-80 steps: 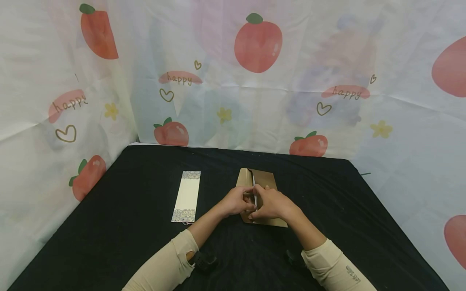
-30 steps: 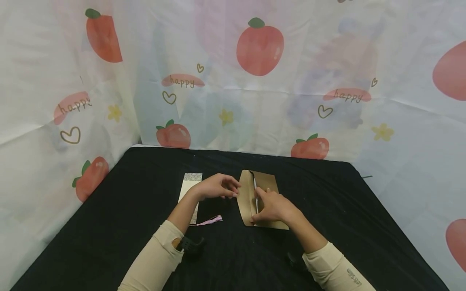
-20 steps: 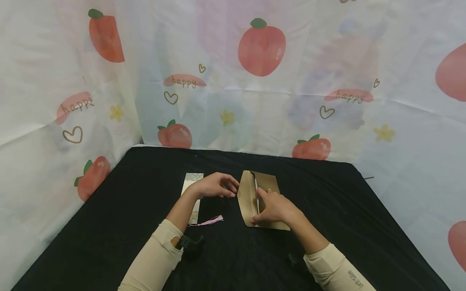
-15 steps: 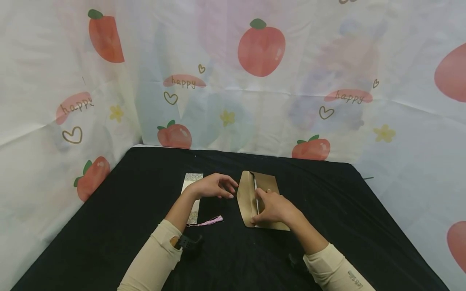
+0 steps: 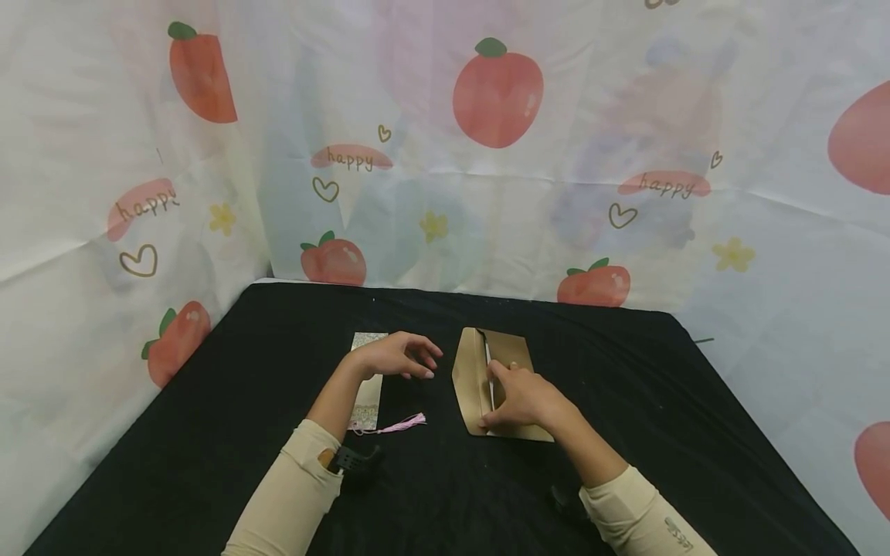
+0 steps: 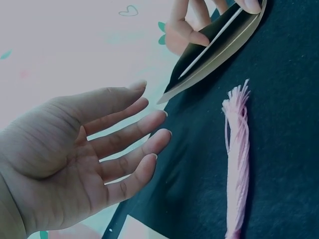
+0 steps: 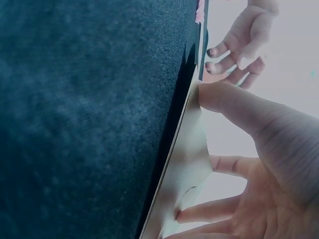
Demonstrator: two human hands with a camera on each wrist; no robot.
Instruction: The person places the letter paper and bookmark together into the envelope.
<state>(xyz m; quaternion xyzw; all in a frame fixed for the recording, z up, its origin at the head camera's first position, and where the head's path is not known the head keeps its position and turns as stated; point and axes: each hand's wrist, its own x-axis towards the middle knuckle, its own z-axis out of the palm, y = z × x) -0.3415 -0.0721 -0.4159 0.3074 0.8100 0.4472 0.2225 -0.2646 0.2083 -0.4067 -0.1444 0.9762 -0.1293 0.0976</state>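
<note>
A brown paper envelope (image 5: 470,386) lies on the black cloth with its flap spread to the left. Along its open mouth shows the thin edge of a white card (image 6: 199,56). My right hand (image 5: 523,395) holds the envelope, thumb at the near end of the flap fold and fingers by the mouth. My left hand (image 5: 398,356), palm facing right with relaxed, slightly bent fingers, hovers left of the envelope and holds nothing. Partly under it in the head view lies a cream bookmark (image 5: 367,395) with patterned ends. Its pink tassel (image 5: 405,423) stretches to the right.
Black cloth (image 5: 278,371) covers the table. A white curtain (image 5: 417,93) printed with fruit, hearts and "happy" stands behind it and along the sides. Dark wrist devices (image 5: 356,459) sit at the sleeve cuffs.
My left hand has let go of the envelope and drawn back left over the bookmark. The tassel now lies stretched to the right. My right hand stays on the envelope.
</note>
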